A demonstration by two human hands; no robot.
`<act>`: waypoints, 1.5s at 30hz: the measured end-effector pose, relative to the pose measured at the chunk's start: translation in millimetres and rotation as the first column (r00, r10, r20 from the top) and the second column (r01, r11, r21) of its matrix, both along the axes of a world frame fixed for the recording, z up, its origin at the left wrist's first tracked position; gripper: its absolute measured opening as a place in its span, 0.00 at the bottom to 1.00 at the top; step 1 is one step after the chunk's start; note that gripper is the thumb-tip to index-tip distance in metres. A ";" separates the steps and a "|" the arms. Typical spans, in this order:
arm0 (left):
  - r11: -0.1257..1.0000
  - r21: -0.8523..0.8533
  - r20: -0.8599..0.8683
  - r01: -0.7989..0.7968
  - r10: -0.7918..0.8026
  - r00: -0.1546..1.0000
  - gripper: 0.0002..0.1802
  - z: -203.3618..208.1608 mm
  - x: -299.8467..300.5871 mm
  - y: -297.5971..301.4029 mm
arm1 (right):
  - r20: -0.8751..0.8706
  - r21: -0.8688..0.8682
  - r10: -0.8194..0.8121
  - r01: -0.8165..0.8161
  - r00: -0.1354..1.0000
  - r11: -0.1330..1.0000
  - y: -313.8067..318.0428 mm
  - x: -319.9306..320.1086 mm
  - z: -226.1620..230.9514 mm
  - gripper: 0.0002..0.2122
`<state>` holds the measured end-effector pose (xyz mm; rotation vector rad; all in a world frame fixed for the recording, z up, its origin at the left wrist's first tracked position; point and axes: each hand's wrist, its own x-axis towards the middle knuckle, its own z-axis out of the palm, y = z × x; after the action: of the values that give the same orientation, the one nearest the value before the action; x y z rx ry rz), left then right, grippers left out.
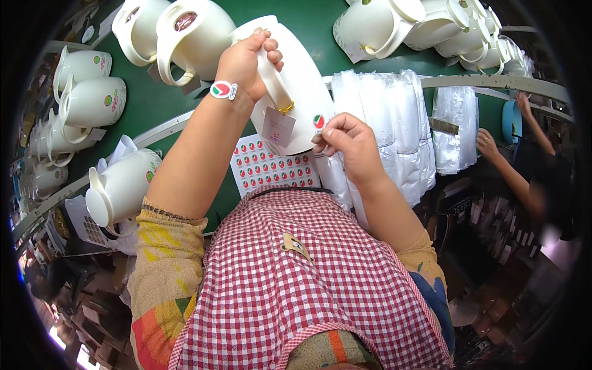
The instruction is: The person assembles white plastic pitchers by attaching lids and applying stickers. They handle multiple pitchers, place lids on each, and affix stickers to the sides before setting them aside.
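The white jug (308, 80) is tipped over in front of the apron, above the green worktop (302, 12), its handle clenched in the grip of the left hand (253, 55). From here the price tag (279, 128) is already on, looped to the handle by a yellow tie (285, 110). A red-and-green round sticker (318, 121) sits against the jug near its lower end, so I'd judge the labelling of this one nearly done. The thumb and forefinger of the right hand (354, 145) are drawn together at the sticker's edge, though from this angle I can't tell whether they pinch it or merely press it. A similar sticker (222, 90) waits on the left wrist, and the sticker sheet (271, 168), partly hidden under the jug, shows many unused ones. Beside it lie stacked clear plastic bags (394, 117); this jug is not bagged. More jugs stand round about, a row on the left (95, 102) and another cluster at upper right (373, 28). Farther off at right, a co-worker's hand (487, 143) reaches in.
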<state>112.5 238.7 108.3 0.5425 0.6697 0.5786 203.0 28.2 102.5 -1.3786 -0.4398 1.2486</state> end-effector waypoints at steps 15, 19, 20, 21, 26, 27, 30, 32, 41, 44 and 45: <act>0.998 -0.045 -0.055 -0.046 0.043 0.998 0.09 -17.0 6.8 10.1 | -0.108 -0.370 0.131 -0.162 0.985 0.915 25.2 -0.6 -16.4 0.04; 0.996 -0.058 -0.074 -0.064 0.059 0.996 0.09 -16.5 12.8 9.2 | -0.068 -0.383 0.122 -0.139 0.990 0.913 29.6 -1.8 -13.3 0.04; 0.996 -0.061 -0.078 -0.065 0.061 0.995 0.09 -16.7 13.8 9.3 | -0.051 -0.391 0.119 -0.130 0.992 0.911 30.2 -2.4 -13.1 0.04; 0.995 -0.066 -0.080 -0.069 0.064 0.995 0.09 -17.2 15.0 9.5 | -0.034 -0.397 0.116 -0.120 0.993 0.910 30.9 -2.7 -13.0 0.04; 0.990 -0.100 -0.051 -0.098 0.093 0.994 0.08 -25.9 18.8 13.0 | 0.020 -0.418 0.101 -0.083 0.995 0.905 34.1 -6.0 -11.4 0.04; 0.990 -0.103 -0.043 -0.093 0.089 0.995 0.08 -28.7 19.6 13.6 | 0.032 -0.424 0.093 -0.070 0.995 0.903 35.3 -7.1 -11.5 0.05; 0.991 -0.101 -0.042 -0.090 0.086 0.995 0.08 -32.0 21.7 13.7 | 0.100 -0.432 0.092 -0.040 0.991 0.901 34.9 -10.4 -15.5 0.06; 0.991 -0.089 -0.070 -0.104 0.098 0.993 0.08 -29.9 22.7 9.6 | 0.175 -0.449 0.096 -0.007 0.980 0.893 35.5 -15.3 -19.8 0.06; 0.996 -0.060 -0.122 -0.063 0.056 0.991 0.08 -24.2 22.9 2.5 | 0.577 -0.577 0.416 -0.010 0.703 0.816 31.1 -10.1 -28.4 0.18; 0.996 -0.058 -0.115 -0.061 0.054 0.992 0.08 -26.5 22.8 4.2 | 0.650 -0.598 0.470 0.020 0.598 0.801 45.7 -9.4 -16.7 0.20; 0.998 -0.052 -0.103 -0.043 0.038 0.994 0.08 -23.3 24.2 3.4 | 0.674 -0.594 0.469 0.041 0.571 0.803 50.9 -6.3 -14.4 0.21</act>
<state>136.7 242.2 85.0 0.5116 0.7928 0.5718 196.6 79.1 88.1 -2.4888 -0.9602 0.8916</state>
